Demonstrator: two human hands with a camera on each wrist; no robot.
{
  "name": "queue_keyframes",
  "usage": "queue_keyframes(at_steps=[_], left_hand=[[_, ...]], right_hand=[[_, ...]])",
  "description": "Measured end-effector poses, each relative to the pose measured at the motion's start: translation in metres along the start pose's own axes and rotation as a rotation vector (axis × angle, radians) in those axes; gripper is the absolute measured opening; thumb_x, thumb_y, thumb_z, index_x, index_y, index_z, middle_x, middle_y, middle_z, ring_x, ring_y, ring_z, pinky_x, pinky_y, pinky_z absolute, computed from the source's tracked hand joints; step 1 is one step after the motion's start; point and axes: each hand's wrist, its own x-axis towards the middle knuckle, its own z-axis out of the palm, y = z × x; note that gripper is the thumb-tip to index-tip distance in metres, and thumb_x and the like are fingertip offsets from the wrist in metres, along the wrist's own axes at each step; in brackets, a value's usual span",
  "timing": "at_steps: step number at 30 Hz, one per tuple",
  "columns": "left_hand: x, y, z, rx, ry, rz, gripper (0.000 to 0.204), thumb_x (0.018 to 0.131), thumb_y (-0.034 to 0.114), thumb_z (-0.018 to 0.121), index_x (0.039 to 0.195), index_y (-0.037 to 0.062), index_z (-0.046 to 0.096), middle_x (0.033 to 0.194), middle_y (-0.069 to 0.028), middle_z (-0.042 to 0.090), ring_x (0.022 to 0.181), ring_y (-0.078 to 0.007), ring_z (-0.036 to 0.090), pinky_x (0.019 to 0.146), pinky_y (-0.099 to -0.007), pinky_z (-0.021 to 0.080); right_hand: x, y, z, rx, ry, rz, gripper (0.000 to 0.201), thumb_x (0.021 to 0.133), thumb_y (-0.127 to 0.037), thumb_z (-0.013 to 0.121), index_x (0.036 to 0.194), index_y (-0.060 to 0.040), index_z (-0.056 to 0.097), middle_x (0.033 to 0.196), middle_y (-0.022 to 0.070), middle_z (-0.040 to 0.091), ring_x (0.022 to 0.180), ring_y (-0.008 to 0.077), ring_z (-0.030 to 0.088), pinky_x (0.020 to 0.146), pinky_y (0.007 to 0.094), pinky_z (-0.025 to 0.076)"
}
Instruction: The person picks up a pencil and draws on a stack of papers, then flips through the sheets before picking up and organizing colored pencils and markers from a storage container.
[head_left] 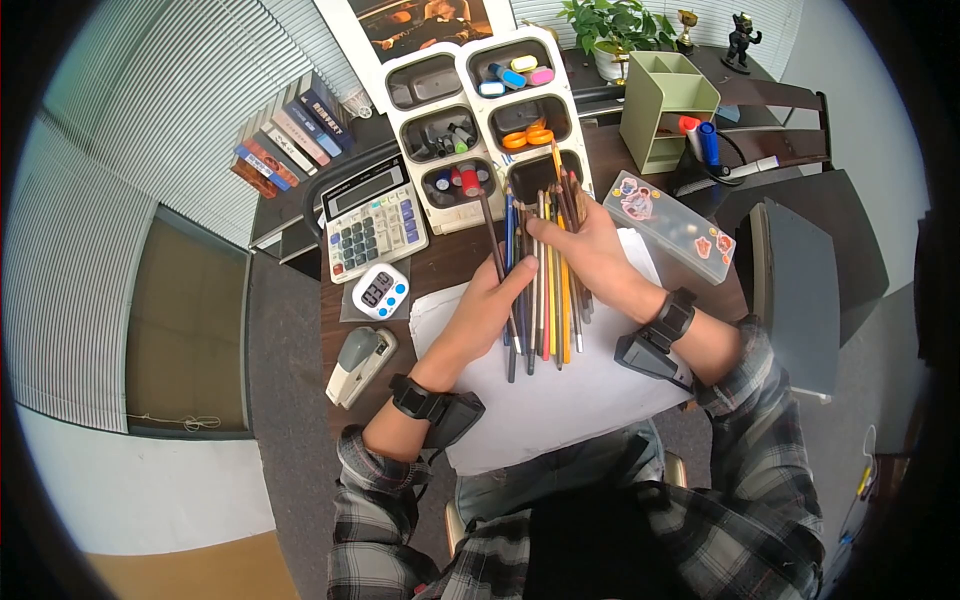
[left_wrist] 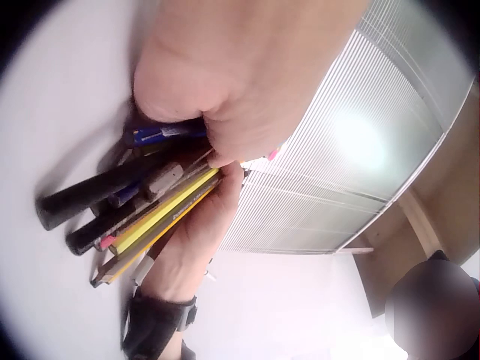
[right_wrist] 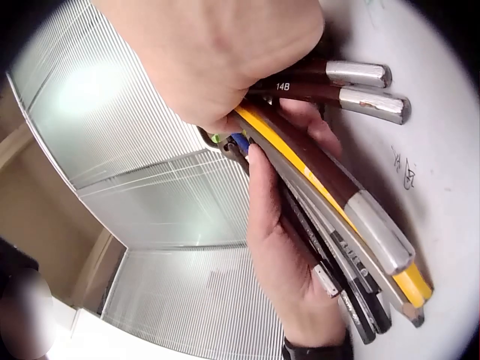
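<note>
A bundle of pencils [head_left: 545, 310] in black, yellow, brown and blue lies lengthwise over white paper [head_left: 620, 370] between both hands. My left hand [head_left: 487, 308] grips the bundle's left side, with the thumb across the top. On the other side my right hand [head_left: 607, 262] holds it, thumb over the upper part. In the left wrist view the blunt ends of the pencils [left_wrist: 161, 214] fan out below the left palm [left_wrist: 240, 75]. The right wrist view shows brown pencils with silver ends [right_wrist: 379, 232] under the right hand [right_wrist: 225, 60]. Most fingers are hidden beneath the bundle.
Beyond the hands stands a white organizer [head_left: 463, 90] with markers and orange scissors [head_left: 528, 134]. To the left are a calculator [head_left: 375, 225], a timer [head_left: 380, 291] and a stapler [head_left: 360, 367]. A stickered plastic case [head_left: 672, 232] and a black pen holder [head_left: 698, 178] are at right.
</note>
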Motion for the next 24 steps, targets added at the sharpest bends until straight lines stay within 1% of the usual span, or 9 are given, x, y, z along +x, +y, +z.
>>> queue_keyframes(at_steps=[5,9,13,15,19,21,24], left_hand=[[-0.001,0.000,0.000,0.044,-0.025,0.022,0.034,0.103,0.025,0.057,0.127,0.0005,0.053,0.111,-0.0009,0.058,0.098,-0.0057,0.052,0.086,-0.0247,0.046],[-0.001,0.002,0.000,0.056,-0.009,0.025,0.031,0.103,0.025,0.058,0.122,0.0001,0.057,0.106,0.0009,0.060,0.094,-0.0048,0.053,0.084,-0.0242,0.046],[-0.001,0.003,0.000,0.021,0.023,0.006,0.029,0.102,0.026,0.060,0.115,0.0001,0.062,0.100,0.0028,0.061,0.090,-0.0037,0.053,0.081,-0.0234,0.046],[0.001,0.000,-0.001,0.026,0.029,0.019,0.029,0.102,0.026,0.061,0.115,0.0003,0.062,0.099,0.0030,0.061,0.089,-0.0036,0.053,0.080,-0.0234,0.046],[0.001,0.000,-0.002,0.006,0.029,0.032,0.027,0.102,0.025,0.061,0.114,0.0004,0.062,0.098,0.0030,0.062,0.088,-0.0032,0.053,0.078,-0.0232,0.046],[0.000,0.002,0.000,-0.012,0.030,0.025,0.027,0.102,0.025,0.061,0.113,0.0002,0.062,0.098,0.0028,0.062,0.087,-0.0031,0.054,0.077,-0.0229,0.046],[0.000,0.003,-0.001,-0.024,0.030,0.013,0.027,0.102,0.025,0.061,0.113,0.0000,0.062,0.098,0.0024,0.063,0.086,-0.0030,0.055,0.075,-0.0226,0.047]], right_hand=[[-0.001,-0.004,0.001,-0.009,-0.070,0.011,0.043,0.087,-0.013,0.075,0.124,0.0015,0.057,0.107,0.0057,0.066,0.097,0.0109,0.060,0.089,0.0277,0.048],[-0.001,-0.006,0.000,-0.013,-0.105,0.016,0.044,0.086,-0.012,0.074,0.125,0.0015,0.057,0.108,0.0056,0.066,0.099,0.0115,0.060,0.091,0.0283,0.048],[-0.001,-0.003,-0.001,-0.034,-0.097,0.022,0.044,0.086,-0.011,0.073,0.125,0.0014,0.057,0.110,0.0065,0.067,0.100,0.0123,0.060,0.092,0.0283,0.048],[0.000,0.003,-0.002,-0.056,-0.067,-0.030,0.043,0.086,-0.010,0.072,0.124,0.0013,0.057,0.111,0.0070,0.067,0.101,0.0128,0.061,0.093,0.0283,0.047],[0.000,0.004,-0.002,-0.070,-0.059,-0.022,0.042,0.086,-0.010,0.073,0.124,0.0014,0.058,0.112,0.0077,0.068,0.103,0.0129,0.061,0.094,0.0281,0.047],[0.000,-0.002,-0.001,0.002,-0.076,-0.022,0.041,0.086,-0.010,0.073,0.123,0.0018,0.058,0.112,0.0071,0.067,0.102,0.0126,0.061,0.094,0.0281,0.047],[-0.001,-0.008,-0.001,-0.002,-0.108,0.008,0.042,0.086,-0.009,0.074,0.123,0.0022,0.058,0.112,0.0068,0.067,0.102,0.0125,0.061,0.094,0.0279,0.047]])
